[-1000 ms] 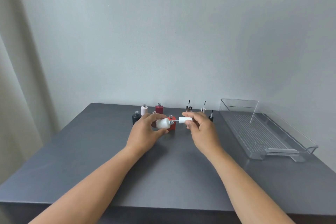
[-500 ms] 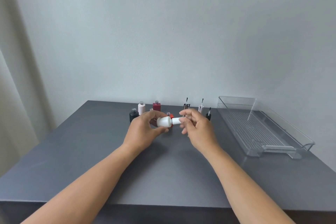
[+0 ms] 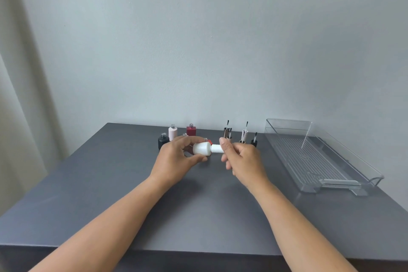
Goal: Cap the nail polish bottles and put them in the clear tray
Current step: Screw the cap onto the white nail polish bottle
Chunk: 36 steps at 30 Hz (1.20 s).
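Note:
My left hand (image 3: 176,161) grips a white nail polish bottle (image 3: 202,148) held sideways above the grey table (image 3: 110,183). The fingertips of my right hand (image 3: 242,161) pinch its white cap (image 3: 216,148), which sits against the bottle's neck. Behind my hands stand uncapped bottles: a black one (image 3: 163,140), a pale pink one (image 3: 172,132), a dark red one (image 3: 191,130), and a red one (image 3: 209,141) mostly hidden. Several brush caps stand upright to the right, among them a brown one (image 3: 226,132), a pale one (image 3: 244,135) and a black one (image 3: 254,142). The clear tray (image 3: 362,169) lies at the right.
A wall runs along the table's far edge and a curtain (image 3: 19,117) hangs at the left. The tray reaches close to the table's right edge.
The cap has gone from apart on its brush stem to seated against the bottle's neck. Both hands stay in the same spot holding the bottle and cap.

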Available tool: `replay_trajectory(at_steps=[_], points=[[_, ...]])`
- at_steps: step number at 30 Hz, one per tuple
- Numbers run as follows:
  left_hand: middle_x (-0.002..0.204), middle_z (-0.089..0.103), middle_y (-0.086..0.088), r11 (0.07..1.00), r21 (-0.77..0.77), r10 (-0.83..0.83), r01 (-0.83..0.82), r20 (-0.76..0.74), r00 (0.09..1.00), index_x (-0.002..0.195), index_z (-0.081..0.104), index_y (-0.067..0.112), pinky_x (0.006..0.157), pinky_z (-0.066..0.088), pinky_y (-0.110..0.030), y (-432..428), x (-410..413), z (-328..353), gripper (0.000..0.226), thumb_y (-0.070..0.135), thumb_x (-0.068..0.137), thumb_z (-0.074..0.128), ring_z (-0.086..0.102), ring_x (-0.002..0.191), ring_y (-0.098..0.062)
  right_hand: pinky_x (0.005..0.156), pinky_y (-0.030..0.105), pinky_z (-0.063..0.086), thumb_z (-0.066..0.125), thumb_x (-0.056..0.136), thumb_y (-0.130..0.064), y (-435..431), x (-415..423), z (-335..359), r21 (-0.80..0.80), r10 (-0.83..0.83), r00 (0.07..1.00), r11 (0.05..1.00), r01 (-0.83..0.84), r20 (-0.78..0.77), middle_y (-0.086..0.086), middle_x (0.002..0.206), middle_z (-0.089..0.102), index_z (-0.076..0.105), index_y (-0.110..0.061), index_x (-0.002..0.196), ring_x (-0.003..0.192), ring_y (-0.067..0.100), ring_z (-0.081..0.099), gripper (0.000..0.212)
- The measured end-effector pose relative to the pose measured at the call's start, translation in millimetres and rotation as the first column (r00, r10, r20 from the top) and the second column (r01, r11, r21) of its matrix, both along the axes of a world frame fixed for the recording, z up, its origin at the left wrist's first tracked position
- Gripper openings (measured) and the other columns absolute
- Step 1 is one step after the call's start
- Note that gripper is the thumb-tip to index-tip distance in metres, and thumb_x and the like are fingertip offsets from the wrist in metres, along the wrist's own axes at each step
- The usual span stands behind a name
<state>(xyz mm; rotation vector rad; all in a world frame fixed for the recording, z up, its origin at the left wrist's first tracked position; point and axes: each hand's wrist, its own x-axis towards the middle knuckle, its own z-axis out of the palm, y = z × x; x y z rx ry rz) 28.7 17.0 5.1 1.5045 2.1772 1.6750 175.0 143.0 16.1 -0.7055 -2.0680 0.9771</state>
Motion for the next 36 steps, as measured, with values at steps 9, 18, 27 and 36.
replay_trajectory(at_steps=[9,18,27,36], points=[[0.098,0.069,0.016,0.998,-0.054,0.030,-0.030,-0.003,1.000,0.108,0.074,0.036,0.071,0.040,-0.002,0.1,-1.4,-0.6,0.041,0.018,0.074,0.087,0.059,0.084,0.009,0.051,0.020,0.041,0.068,0.088,-0.032,0.2,-0.3,5.9,-0.162,0.124,0.992,0.979,-0.128,-0.032,-0.001,0.071,0.073,0.062,-0.028,0.101,0.044,0.003,0.049,0.015],[0.098,0.069,0.015,0.999,-0.048,0.020,-0.019,0.014,1.000,0.108,0.074,0.036,0.072,0.041,-0.005,-1.3,0.2,0.7,0.041,0.018,0.073,0.086,0.060,0.086,0.004,0.054,0.026,0.040,0.060,0.090,-0.050,3.2,-1.1,0.5,-0.125,0.075,0.996,0.989,-0.080,-0.046,0.001,0.058,0.071,0.069,-0.018,0.072,0.041,0.004,0.046,0.037],[0.101,0.069,0.013,0.998,-0.054,0.017,-0.016,0.015,1.000,0.107,0.074,0.037,0.075,0.043,-0.010,-1.2,1.3,2.7,0.041,0.017,0.074,0.086,0.062,0.088,-0.001,0.045,0.020,0.041,0.068,0.085,-0.048,-0.5,0.7,4.0,-0.187,0.177,0.982,0.965,-0.185,-0.060,0.002,0.073,0.073,0.062,-0.026,0.108,0.043,0.008,0.049,0.032],[0.096,0.067,0.017,0.999,-0.034,0.011,-0.011,0.003,1.000,0.101,0.071,0.044,0.072,0.040,-0.002,-2.1,3.0,3.6,0.044,0.015,0.073,0.086,0.059,0.088,0.007,0.039,0.018,0.036,0.057,0.091,-0.053,-0.6,2.2,4.4,-0.171,0.117,0.992,0.977,-0.123,-0.047,0.006,0.058,0.072,0.068,-0.016,0.078,0.033,0.016,0.040,0.040]])
